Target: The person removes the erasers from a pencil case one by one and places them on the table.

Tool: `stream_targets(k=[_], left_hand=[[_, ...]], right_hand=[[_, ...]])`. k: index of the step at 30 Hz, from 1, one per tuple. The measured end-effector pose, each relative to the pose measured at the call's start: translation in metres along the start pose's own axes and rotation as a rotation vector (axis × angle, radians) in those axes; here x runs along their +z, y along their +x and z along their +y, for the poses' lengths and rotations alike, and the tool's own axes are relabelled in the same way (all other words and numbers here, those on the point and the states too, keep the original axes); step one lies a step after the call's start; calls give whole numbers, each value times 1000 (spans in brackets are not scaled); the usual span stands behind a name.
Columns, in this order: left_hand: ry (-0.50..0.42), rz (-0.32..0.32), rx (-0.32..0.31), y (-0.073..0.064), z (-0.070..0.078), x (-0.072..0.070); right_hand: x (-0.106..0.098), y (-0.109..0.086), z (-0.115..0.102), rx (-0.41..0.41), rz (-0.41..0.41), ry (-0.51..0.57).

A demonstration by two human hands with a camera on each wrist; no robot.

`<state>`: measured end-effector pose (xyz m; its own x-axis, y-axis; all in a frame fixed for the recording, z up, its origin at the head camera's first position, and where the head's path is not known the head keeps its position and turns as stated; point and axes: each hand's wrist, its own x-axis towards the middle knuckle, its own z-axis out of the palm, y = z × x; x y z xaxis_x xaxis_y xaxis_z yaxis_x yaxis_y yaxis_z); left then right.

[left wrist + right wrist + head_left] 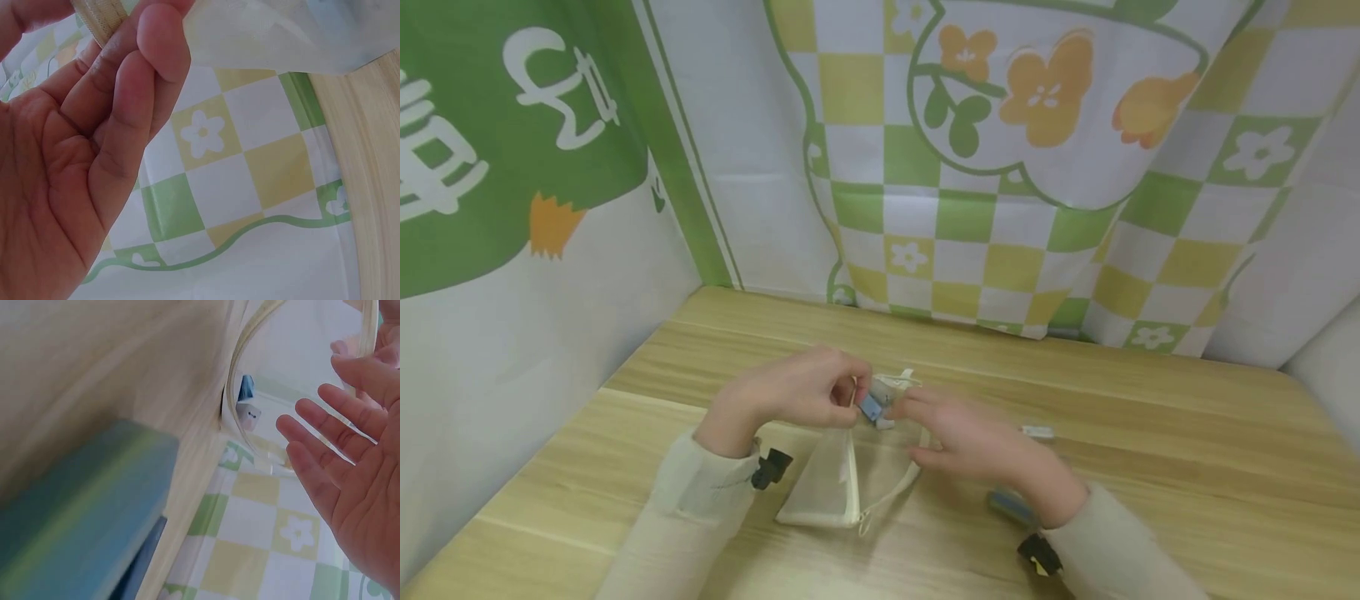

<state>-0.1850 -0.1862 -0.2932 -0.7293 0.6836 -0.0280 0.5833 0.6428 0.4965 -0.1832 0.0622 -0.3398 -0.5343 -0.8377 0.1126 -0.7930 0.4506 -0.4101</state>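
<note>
A translucent pouch [820,492] with a cream zipper edge stands gaping on the table. My left hand [805,392] pinches the zipper edge [103,19] between thumb and fingers. Close to the pouch's other side is my right hand [970,442], its fingers [331,428] spread and loosely extended, holding nothing. Within the mouth of the pouch, between the hands, shows a small blue block-like thing [871,407]. Beside it is a small whitish piece with a dark face-like mark [249,417]. The lower part of the blue thing is hard to make out.
A blue-green block-shaped thing [94,506] lies on the table under my right forearm, partly hidden by it in the head view. A small white item [1037,432] lies beyond the right wrist. Patterned cloth [962,208] hangs at the table's back edge.
</note>
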Motion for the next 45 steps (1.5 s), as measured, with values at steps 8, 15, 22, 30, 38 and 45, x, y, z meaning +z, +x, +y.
stream_targets(k=[8,15,22,30,38,45], left_hand=[[-12,-7,-16,-1,1,3],[7,-1,11,0,1,4],[15,4,28,1,1,3],[18,5,27,2,0,2],[6,6,5,1,1,0],[-8,12,3,0,-1,-1]], right_hand=[[8,12,3,-27,-29,84],[12,25,5,-3,-51,190],[16,36,6,27,-58,173],[18,44,8,5,-32,130],[18,48,12,32,-73,101],[22,51,15,77,-156,104]])
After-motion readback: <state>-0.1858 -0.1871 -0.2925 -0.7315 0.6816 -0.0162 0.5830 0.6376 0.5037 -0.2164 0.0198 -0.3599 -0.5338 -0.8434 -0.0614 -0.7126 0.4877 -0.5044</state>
